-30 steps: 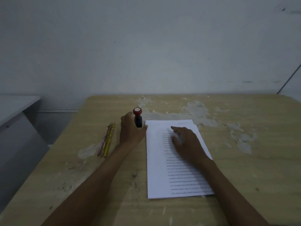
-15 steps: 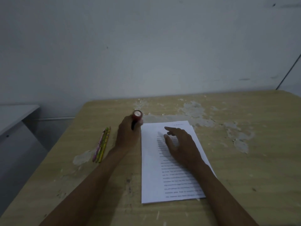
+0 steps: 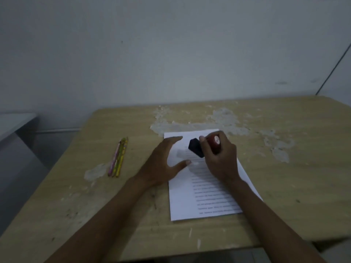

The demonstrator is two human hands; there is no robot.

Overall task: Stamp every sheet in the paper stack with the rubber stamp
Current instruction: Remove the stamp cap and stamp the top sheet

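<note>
A white paper stack (image 3: 182,202) with printed lines lies on the wooden table (image 3: 284,186), its top sheet facing up. My right hand (image 3: 218,160) grips the rubber stamp (image 3: 197,149) by its red handle, and the black base points left and down, just above the upper part of the top sheet. My left hand (image 3: 163,164) lies open at the left edge of the stack, fingers spread, the thumb touching the paper. Whether the stamp base touches the sheet I cannot tell.
Several coloured pencils (image 3: 118,158) lie together on the table left of my left hand. The table surface has worn, flaked patches (image 3: 224,118) behind the stack. A grey wall stands close behind, and a low grey ledge (image 3: 11,124) sits at far left.
The stamp has passed from my left hand to my right hand and moved over the top of the sheet. My left hand has let go and opened beside the stack.
</note>
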